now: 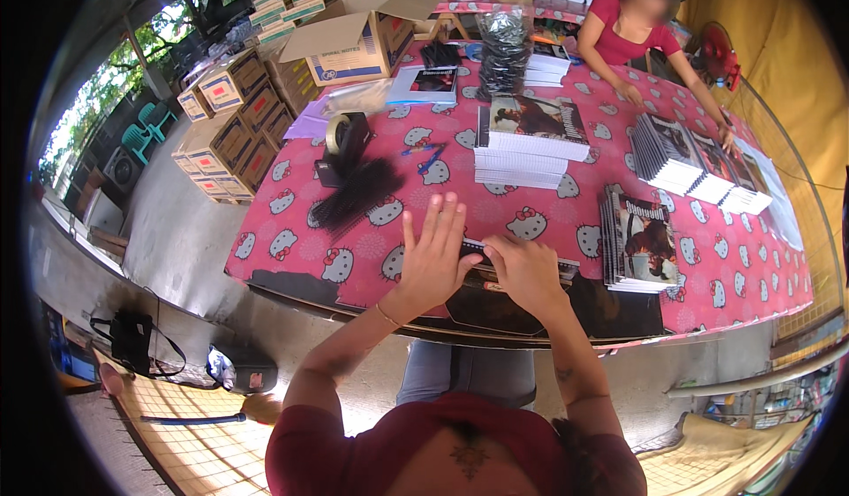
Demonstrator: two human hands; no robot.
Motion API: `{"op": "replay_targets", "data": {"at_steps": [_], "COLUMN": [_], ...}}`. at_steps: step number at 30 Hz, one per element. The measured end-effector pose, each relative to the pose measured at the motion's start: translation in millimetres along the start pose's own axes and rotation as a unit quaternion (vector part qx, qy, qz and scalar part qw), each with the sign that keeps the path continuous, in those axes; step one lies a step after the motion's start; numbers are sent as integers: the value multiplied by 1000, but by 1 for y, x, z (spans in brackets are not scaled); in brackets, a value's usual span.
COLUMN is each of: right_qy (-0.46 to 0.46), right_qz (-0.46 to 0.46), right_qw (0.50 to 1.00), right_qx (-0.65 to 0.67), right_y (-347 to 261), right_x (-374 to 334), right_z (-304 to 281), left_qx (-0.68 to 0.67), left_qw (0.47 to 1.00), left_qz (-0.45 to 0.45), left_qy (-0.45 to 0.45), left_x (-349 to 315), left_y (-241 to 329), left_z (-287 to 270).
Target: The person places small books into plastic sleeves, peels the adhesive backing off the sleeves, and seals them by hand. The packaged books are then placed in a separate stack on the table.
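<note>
At the table's near edge my left hand [433, 253] is open, its fingers stretched out together and its thumb reaching toward a notebook [568, 268]. My right hand [529, 277] is closed on that notebook, with the thumb at its punched edge; both hands hide most of it. Left of my left hand lies a loose bundle of black plastic spiral coils [358, 197]. To the right of my right hand stands a stack of notebooks with dark picture covers [643, 240]. Beyond my hands is a taller notebook stack [528, 147].
A tape dispenser [343, 147] and blue pens [431, 156] lie on the pink patterned cloth [531, 222]. Farther back stand a bag of black coils [504, 54] and an open carton [363, 45]. A co-worker [632, 32] reaches to notebook stacks [699, 164] at right.
</note>
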State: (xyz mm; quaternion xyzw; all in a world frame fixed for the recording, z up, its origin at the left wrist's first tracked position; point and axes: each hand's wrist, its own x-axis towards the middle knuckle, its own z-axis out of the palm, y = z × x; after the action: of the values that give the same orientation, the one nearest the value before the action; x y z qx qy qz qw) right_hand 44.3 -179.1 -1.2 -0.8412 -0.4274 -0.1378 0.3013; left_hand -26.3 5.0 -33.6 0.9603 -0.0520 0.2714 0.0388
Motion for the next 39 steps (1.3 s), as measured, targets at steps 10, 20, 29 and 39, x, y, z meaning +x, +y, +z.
{"op": "replay_targets", "data": {"at_steps": [10, 20, 29, 39], "right_qy": [4, -7, -5, -11], "right_qz": [-23, -12, -7, 2], "right_qw": [999, 999, 1000, 998], "right_qx": [-27, -48, -7, -54], "right_y": [0, 18, 23, 23], "right_x": [-10, -27, -28, -31], "right_z": [-8, -26, -22, -19], "left_qx": [8, -63, -38, -79], "left_qw": [1000, 992, 995, 982], "left_qz": [6, 80, 81, 165], "left_qy": [0, -74, -52, -33], "left_x": [-19, -39, -29, -38], "left_y": [12, 23, 37, 51], "left_z": [5, 16, 15, 6]}}
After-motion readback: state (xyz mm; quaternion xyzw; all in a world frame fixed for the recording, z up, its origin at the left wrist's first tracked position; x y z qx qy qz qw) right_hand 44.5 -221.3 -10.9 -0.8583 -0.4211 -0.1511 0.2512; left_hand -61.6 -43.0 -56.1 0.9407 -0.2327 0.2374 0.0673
